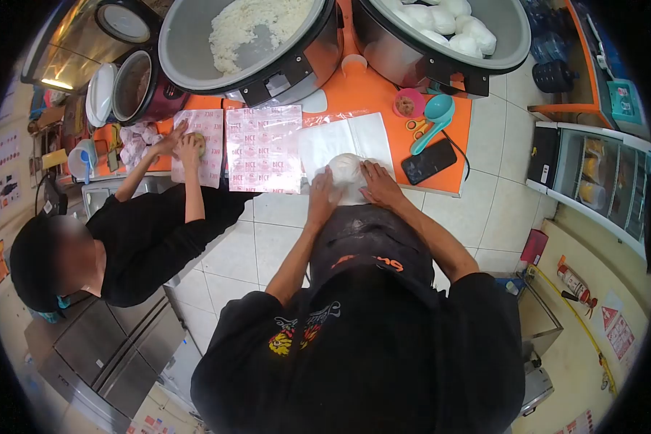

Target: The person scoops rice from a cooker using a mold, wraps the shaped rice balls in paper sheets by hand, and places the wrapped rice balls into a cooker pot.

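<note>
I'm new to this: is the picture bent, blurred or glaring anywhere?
Head view: wide-angle curving tilts the glass-door fridge; head view: a patch blurs the co-worker's face; head view: a lamp strip glares, and the white mound contrasts little with its white sheet.

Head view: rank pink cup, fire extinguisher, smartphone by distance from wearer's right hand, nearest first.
From the right hand:
1. Smartphone: just to its right.
2. Pink cup: ahead, slightly right.
3. Fire extinguisher: far right.
</note>
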Demonstrator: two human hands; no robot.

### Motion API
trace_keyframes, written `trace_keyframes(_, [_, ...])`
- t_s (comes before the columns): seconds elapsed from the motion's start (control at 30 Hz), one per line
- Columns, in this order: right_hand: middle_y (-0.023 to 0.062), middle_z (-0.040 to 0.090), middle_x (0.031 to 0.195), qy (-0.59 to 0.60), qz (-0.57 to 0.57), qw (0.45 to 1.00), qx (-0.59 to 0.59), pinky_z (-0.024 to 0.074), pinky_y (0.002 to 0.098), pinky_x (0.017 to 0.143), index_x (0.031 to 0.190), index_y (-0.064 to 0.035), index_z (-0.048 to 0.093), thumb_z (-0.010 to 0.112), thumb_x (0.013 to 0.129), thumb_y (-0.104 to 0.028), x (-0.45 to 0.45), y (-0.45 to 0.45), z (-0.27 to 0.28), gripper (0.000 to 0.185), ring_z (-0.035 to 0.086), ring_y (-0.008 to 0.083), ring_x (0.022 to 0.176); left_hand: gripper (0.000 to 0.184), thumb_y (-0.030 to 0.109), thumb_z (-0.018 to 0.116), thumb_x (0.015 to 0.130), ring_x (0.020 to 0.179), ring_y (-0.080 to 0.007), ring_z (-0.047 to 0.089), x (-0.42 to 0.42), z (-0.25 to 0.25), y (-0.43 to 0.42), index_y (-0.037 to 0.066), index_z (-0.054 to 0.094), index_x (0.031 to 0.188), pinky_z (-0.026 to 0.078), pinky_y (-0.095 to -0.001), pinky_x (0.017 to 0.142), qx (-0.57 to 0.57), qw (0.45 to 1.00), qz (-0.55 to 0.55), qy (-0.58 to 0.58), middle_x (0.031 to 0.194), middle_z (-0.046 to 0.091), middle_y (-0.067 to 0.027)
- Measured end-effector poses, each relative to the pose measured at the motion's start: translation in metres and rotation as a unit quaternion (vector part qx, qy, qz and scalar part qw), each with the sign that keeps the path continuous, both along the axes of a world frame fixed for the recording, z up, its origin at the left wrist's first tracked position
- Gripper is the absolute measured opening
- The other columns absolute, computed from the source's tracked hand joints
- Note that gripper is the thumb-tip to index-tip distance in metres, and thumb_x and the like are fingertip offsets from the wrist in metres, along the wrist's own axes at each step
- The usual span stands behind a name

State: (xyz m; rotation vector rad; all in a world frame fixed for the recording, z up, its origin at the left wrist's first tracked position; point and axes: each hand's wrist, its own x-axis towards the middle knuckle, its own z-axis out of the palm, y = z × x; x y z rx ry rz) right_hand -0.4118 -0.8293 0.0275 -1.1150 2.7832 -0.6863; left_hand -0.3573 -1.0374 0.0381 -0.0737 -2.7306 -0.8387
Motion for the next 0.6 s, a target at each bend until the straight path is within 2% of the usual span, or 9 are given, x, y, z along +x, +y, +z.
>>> trace_keyframes(0.1, [0.0219, 0.054, 0.119, -0.067, 0.075, 0.994, 0.036, 0.0471, 0.0444, 0.092, 0.114, 0.0007, 0.054, 0.056, 0.085, -0.011, -0.029, 0.004, -0.010, 0.031, 0.058, 0.0371, 0.106, 0.026, 0.005, 0.064, 0.080, 0.087, -0.0292, 0.061, -0.009, -0.021, -0.025, 0.001, 0.065, 0.106, 0.051, -0.0419, 0.075, 0.049, 0.992, -0.050, -0.103, 0.092, 0.066, -0.0124])
trace_keyframes(0.17, [0.0211, 0.056, 0.121, -0.173, 0.128, 0.972, 0.094, 0.0469, 0.0423, 0.093, 0.116, 0.0006, 0.056, 0.060, 0.085, -0.013, -0.055, 0.003, -0.020, 0.034, 0.058, 0.0352, 0.108, 0.014, 0.004, 0.066, 0.077, 0.082, -0.0292, 0.063, -0.025, -0.032, -0.042, 0.002, 0.067, 0.091, 0.052, -0.0402, 0.071, 0.065, 0.984, -0.105, -0.127, 0.086, 0.067, -0.0126])
trace_keyframes(0.2, [0.0198, 0.062, 0.111, -0.164, 0.168, 0.972, 0.019, 0.0496, 0.0433, 0.087, 0.102, 0.0040, 0.061, 0.064, 0.079, -0.010, -0.070, 0.003, -0.029, 0.027, 0.060, 0.0336, 0.105, 0.009, 0.004, 0.067, 0.077, 0.076, -0.0290, 0.064, -0.034, -0.033, -0.049, 0.002, 0.066, 0.086, 0.052, -0.0388, 0.067, 0.075, 0.979, -0.139, -0.126, 0.083, 0.067, -0.0127])
trace_keyframes(0.23, [0.0188, 0.064, 0.108, -0.198, 0.155, 0.964, 0.092, 0.0509, 0.0433, 0.084, 0.097, 0.0030, 0.063, 0.065, 0.078, -0.009, -0.084, -0.005, -0.021, 0.023, 0.062, 0.0340, 0.100, 0.004, 0.003, 0.068, 0.078, 0.071, -0.0288, 0.064, -0.044, -0.035, -0.054, 0.002, 0.065, 0.080, 0.053, -0.0374, 0.064, 0.083, 0.973, -0.174, -0.126, 0.079, 0.067, -0.0127])
trace_keyframes(0.3, [0.0169, 0.067, 0.100, -0.266, 0.122, 0.928, 0.230, 0.0536, 0.0433, 0.077, 0.088, 0.0010, 0.067, 0.066, 0.075, -0.006, -0.108, -0.040, 0.015, 0.015, 0.066, 0.0347, 0.091, 0.019, 0.009, 0.078, 0.064, 0.071, -0.0297, 0.065, -0.072, -0.031, -0.058, 0.003, 0.065, 0.077, 0.052, -0.0373, 0.065, 0.086, 0.951, -0.150, -0.256, 0.077, 0.067, -0.0125])
trace_keyframes(0.4, [0.0212, 0.068, 0.096, -0.237, 0.138, 0.930, 0.244, 0.0549, 0.0434, 0.074, 0.085, -0.0013, 0.072, 0.076, 0.066, -0.007, -0.124, -0.061, -0.002, 0.020, 0.069, 0.0345, 0.087, 0.043, 0.021, 0.087, 0.043, 0.079, -0.0324, 0.065, -0.114, -0.020, -0.056, 0.005, 0.066, 0.077, 0.051, -0.0424, 0.068, 0.082, 0.908, -0.120, -0.394, 0.079, 0.066, -0.0131])
trace_keyframes(0.5, [0.0205, 0.068, 0.096, -0.195, 0.083, 0.950, 0.229, 0.0542, 0.0424, 0.077, 0.085, -0.0001, 0.071, 0.074, 0.065, -0.003, -0.114, -0.063, 0.014, 0.020, 0.067, 0.0346, 0.091, 0.041, 0.021, 0.088, 0.045, 0.082, -0.0312, 0.065, -0.128, -0.012, -0.034, 0.006, 0.066, 0.076, 0.051, -0.0403, 0.069, -0.152, 0.885, -0.228, -0.377, 0.079, 0.066, -0.0131])
trace_keyframes(0.53, [0.0202, 0.068, 0.095, -0.162, 0.051, 0.970, 0.172, 0.0536, 0.0422, 0.078, 0.084, 0.0001, 0.070, 0.072, 0.065, -0.002, -0.107, -0.059, 0.001, 0.019, 0.066, 0.0348, 0.092, 0.036, 0.017, 0.087, 0.050, 0.081, -0.0295, 0.065, -0.127, -0.008, -0.034, 0.005, 0.065, 0.075, 0.050, -0.0372, 0.071, -0.140, 0.903, -0.273, -0.302, 0.079, 0.066, -0.0119])
trace_keyframes(0.6, [0.0197, 0.068, 0.093, -0.094, -0.017, 0.994, 0.055, 0.0526, 0.0417, 0.078, 0.082, 0.0005, 0.069, 0.069, 0.065, 0.001, -0.095, -0.043, -0.032, 0.018, 0.065, 0.0353, 0.093, 0.031, 0.010, 0.085, 0.054, 0.075, -0.0201, 0.062, -0.121, 0.004, -0.040, 0.004, 0.064, 0.075, 0.049, -0.0330, 0.071, 0.040, 0.901, -0.281, -0.328, 0.073, 0.063, -0.0067])
